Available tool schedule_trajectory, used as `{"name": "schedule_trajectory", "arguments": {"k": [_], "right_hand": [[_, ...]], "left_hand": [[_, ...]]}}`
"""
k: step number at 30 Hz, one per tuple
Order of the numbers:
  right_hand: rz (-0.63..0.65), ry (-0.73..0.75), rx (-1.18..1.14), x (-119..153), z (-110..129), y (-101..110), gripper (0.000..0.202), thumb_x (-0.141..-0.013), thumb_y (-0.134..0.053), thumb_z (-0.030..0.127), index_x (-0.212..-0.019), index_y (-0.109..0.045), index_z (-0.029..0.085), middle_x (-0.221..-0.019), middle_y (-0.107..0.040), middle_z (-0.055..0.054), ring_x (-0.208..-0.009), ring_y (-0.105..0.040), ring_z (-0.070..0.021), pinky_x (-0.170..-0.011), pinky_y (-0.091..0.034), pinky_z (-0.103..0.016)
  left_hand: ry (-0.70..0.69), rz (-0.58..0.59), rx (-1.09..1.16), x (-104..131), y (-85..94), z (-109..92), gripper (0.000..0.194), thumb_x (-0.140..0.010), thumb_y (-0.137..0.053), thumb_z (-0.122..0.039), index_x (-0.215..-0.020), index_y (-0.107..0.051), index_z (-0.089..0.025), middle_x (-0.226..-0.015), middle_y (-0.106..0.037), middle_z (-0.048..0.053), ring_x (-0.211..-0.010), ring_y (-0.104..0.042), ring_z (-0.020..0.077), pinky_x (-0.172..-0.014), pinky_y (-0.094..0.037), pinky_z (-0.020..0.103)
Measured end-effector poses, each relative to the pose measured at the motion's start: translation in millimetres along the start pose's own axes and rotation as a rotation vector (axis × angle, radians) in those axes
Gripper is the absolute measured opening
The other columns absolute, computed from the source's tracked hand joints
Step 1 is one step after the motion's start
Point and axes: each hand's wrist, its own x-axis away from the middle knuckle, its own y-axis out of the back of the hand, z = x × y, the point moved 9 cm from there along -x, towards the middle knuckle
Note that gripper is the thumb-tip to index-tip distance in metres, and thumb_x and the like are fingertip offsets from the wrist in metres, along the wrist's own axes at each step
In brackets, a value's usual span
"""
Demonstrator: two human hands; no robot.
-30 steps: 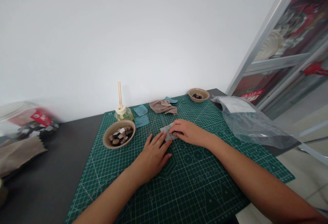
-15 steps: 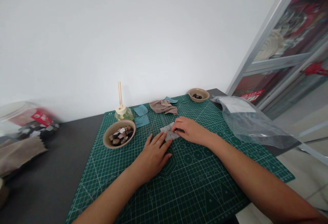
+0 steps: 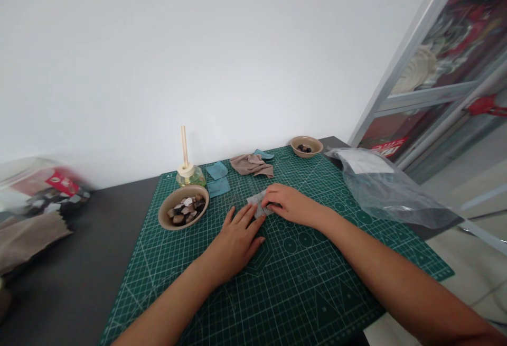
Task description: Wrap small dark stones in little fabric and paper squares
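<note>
A small grey sheet (image 3: 258, 200), perhaps sandpaper, lies on the green cutting mat (image 3: 222, 304). My left hand (image 3: 236, 243) rests flat with its fingers spread, fingertips pressing the sheet's near left edge. Over the sheet's right part, my right hand (image 3: 291, 204) is closed in a pinch on a small dark stone (image 3: 274, 205), mostly covered by the fingers. It holds the stone down at the sheet's surface.
A tan bowl of mixed stones (image 3: 184, 207) stands left, beside a reed diffuser (image 3: 190, 174). Blue sheets (image 3: 218, 187) and a brown cloth (image 3: 252, 165) lie behind. Another bowl (image 3: 306, 146) holds a few stones. A plastic bag (image 3: 380, 187) lies right; a bag of stones (image 3: 55, 193) sits far left.
My right hand has slid a little to the left across the grey sheet, with the dark stone in its fingers. My left hand stays in place.
</note>
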Motion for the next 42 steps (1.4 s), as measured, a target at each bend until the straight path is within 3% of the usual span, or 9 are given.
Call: {"name": "schedule_trajectory", "arguments": {"k": [42], "right_hand": [[0.016, 0.000, -0.018, -1.2, 3.9, 0.5, 0.016, -0.080, -0.057, 0.006, -0.089, -0.066, 0.015, -0.090, -0.062, -0.007, -0.090, -0.055, -0.0194, -0.080, -0.044, -0.033]], "left_hand": [[-0.006, -0.018, 0.003, 0.0, -1.6, 0.7, 0.044, -0.095, -0.045, -0.032, -0.137, -0.039, -0.019, -0.147, -0.035, 0.013, -0.136, -0.029, 0.0276, -0.107, -0.025, 0.055]]}}
